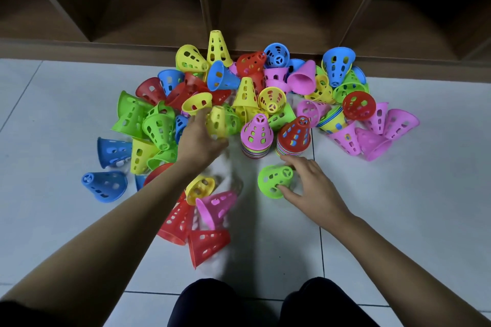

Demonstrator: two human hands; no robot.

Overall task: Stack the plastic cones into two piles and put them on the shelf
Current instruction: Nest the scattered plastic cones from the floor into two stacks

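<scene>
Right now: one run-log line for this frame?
left hand grips yellow cone | right hand grips green cone | pink-topped pile, red-topped pile upright on floor

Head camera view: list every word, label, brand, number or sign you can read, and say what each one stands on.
None: no readable text shows anywhere in this view.
The plastic cones bear only cut-out holes, no print.
The pink-topped pile, red-topped pile, shelf and floor tiles are unmarked.
</scene>
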